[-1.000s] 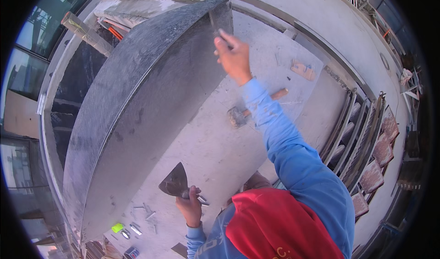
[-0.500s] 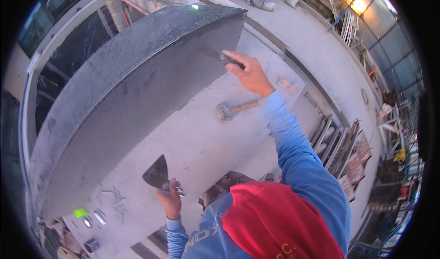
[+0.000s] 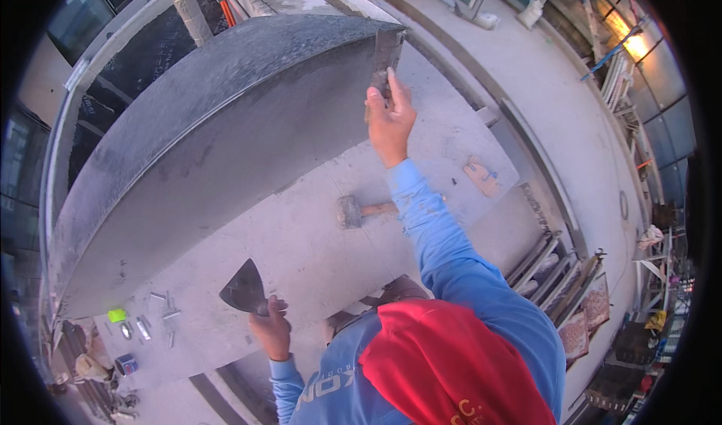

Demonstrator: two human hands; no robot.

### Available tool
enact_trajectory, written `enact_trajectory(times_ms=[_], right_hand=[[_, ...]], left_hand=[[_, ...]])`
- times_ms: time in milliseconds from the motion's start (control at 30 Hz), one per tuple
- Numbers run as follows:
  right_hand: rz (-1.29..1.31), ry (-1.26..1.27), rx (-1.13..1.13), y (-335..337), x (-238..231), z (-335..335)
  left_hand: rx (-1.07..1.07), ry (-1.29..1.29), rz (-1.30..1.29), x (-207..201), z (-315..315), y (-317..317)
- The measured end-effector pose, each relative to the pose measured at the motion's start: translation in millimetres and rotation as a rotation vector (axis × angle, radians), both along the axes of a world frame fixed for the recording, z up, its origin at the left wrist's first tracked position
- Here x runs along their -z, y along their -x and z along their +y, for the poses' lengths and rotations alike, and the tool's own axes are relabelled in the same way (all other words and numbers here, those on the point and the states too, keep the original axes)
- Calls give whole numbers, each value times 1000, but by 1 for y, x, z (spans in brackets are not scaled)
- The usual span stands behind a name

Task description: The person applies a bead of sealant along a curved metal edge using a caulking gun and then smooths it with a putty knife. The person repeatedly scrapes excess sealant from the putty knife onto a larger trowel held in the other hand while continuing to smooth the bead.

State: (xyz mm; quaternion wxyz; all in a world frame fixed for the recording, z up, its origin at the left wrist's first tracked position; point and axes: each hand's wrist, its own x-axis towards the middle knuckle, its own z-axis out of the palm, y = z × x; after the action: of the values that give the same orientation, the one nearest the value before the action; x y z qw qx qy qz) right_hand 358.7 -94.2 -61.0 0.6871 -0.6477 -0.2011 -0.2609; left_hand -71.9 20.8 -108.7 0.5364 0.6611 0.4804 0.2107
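My right hand (image 3: 391,132) grips a putty knife (image 3: 388,49), its blade laid along the far right end of a curved, grey-plastered wall (image 3: 248,132). Lower down, my left hand (image 3: 272,333) holds a second, wide-bladed putty knife (image 3: 245,286) by its handle. That blade fans out up and left, over the pale surface and apart from the wall. A mallet (image 3: 349,212) with a wooden handle lies between my arms, the handle's end close to my right sleeve.
Lower left on the pale board (image 3: 301,237) lie a lime-green object (image 3: 116,315), small metal pieces (image 3: 143,327) and a can (image 3: 125,364). A flat tan piece (image 3: 480,177) rests at the right. Stacked metal lengths (image 3: 549,274) stand beyond my right arm.
My right hand has moved up the wall's face to its far right edge, and its putty knife has turned upright. My left hand stays low with its knife. The view has shifted slightly.
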Motion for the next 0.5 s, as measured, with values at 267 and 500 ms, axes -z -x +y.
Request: enact_trajectory(times_ms=[267,500], right_hand=[[25,-136,-46,-24,6,34],[-6,-66,-79,-10,17,51]], left_hand=[[28,-5,90,-36,-62,-45],[47,-17,104,-30,-38,-28]])
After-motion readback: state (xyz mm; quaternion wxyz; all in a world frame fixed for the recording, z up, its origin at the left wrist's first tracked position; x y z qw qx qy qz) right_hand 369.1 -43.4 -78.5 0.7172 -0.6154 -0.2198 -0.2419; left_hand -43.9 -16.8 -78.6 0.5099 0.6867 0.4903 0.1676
